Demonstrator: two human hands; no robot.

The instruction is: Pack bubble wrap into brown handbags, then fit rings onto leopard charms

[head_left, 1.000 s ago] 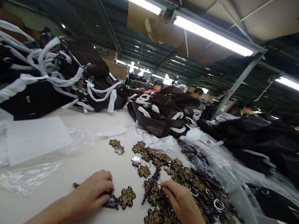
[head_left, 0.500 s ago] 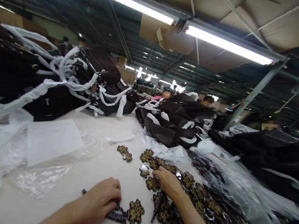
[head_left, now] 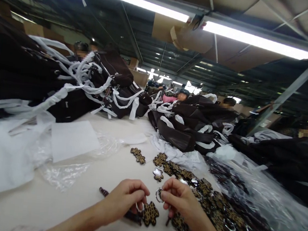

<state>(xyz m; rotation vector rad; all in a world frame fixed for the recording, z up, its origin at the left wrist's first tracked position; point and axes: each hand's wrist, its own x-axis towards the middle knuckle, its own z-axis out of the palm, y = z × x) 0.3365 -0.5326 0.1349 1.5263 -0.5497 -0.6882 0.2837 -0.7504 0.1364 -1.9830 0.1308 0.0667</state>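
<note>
My left hand (head_left: 127, 199) is curled over a bag charm with a dark wrapped cord (head_left: 104, 192) and a leopard-print flower piece (head_left: 151, 214). The cord pokes out on both sides of the hand, its middle hidden under the fingers. Just to the right, my right hand (head_left: 178, 197) pinches a silver ring (head_left: 159, 195) between thumb and fingers. A short dark end hangs below that hand; whether it joins the ring I cannot tell. Beside and beyond lies a pile of leopard-print charms (head_left: 218, 206) with dark cords and silver rings.
A pair of leopard-print flower pieces (head_left: 138, 156) lies apart on the white table (head_left: 83, 202). White paper (head_left: 73, 141) and clear plastic film (head_left: 64, 174) are at left. Dark bags with white-wrapped straps (head_left: 179, 131) are heaped behind. Several people are beyond them.
My right hand has drawn back from the far flower pieces toward my left hand, now with a silver ring in its fingers. My left hand has risen slightly. The view has shifted right-to-left.
</note>
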